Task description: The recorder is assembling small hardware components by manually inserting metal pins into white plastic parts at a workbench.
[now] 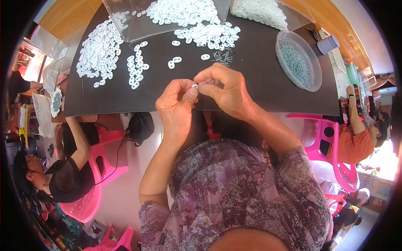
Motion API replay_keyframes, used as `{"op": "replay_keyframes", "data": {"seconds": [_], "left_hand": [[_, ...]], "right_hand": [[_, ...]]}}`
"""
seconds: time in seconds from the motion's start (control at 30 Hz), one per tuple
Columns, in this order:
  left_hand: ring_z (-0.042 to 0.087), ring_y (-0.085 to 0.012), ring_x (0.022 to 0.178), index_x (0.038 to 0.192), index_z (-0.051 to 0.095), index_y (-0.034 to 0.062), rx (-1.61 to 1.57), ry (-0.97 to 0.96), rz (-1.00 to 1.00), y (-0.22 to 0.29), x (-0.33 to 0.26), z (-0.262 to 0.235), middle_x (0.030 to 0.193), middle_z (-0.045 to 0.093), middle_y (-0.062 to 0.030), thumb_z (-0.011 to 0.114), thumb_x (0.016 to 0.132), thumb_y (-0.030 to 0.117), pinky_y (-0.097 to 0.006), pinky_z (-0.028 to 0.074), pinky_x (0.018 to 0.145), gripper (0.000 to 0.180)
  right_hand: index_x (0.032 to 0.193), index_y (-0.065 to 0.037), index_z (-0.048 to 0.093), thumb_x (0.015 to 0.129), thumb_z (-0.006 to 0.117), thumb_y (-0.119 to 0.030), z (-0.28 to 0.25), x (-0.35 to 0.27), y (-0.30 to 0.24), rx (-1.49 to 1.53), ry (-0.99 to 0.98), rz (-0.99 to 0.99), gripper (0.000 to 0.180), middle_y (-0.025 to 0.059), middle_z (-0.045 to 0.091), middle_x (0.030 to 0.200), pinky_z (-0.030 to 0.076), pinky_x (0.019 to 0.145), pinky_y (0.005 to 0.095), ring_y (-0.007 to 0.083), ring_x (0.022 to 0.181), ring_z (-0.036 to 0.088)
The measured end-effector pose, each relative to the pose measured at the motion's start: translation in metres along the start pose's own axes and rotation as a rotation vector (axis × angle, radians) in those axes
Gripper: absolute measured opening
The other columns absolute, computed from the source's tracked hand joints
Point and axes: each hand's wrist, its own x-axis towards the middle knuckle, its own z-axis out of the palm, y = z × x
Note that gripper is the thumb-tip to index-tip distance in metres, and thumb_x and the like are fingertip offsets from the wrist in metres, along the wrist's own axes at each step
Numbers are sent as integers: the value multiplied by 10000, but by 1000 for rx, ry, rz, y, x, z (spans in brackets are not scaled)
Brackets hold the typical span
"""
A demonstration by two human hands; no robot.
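Above the near edge of the dark table, my left hand (173, 102) pinches a small white oval plastic piece (194, 86) between thumb and fingertips. My right hand (229, 90) meets it from the right, its thumb and forefinger closed at the piece's side. Whatever sits in the right fingertips is too small to make out. Just beyond the right hand lies a little heap of grey-green screws (223, 57). One loose white two-holed piece (205, 57) rests left of that heap, with a few more farther left.
A round clear tray (320, 77) of similar screws stands at the right, beside a grey cylinder (328, 44). White pieces form a big pile (98, 52) at the left and a smaller group (135, 67). Clear bins (138, 33) stand at the back. People sit on pink chairs (90, 196) at both sides.
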Motion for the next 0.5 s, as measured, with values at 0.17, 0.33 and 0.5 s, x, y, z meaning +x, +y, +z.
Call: {"op": "replay_keyframes", "data": {"seconds": [0.17,0.33,0.5], "left_hand": [[520,-66,622,888,623,-21,12,24,24,-1,-2,0,751,592,-11,642,860,27,-199,435,548,59],[517,-60,623,893,624,-14,93,49,111,-4,-2,2,751,587,-10,623,865,10,-195,428,542,37],[538,-72,629,897,624,-26,-121,50,-7,-3,4,-1,751,590,-26,600,872,-12,-203,441,536,37]], "right_hand": [[929,1,650,804,643,-39,1,-1,-3,80,-11,74,132,29,616,835,468,677,239,72,743,560],[960,9,640,807,642,-39,3,3,-2,24,-36,74,160,53,638,873,488,718,251,88,792,591],[970,9,633,821,640,-34,7,3,4,121,-4,91,155,54,641,887,490,737,250,94,811,599]]}}
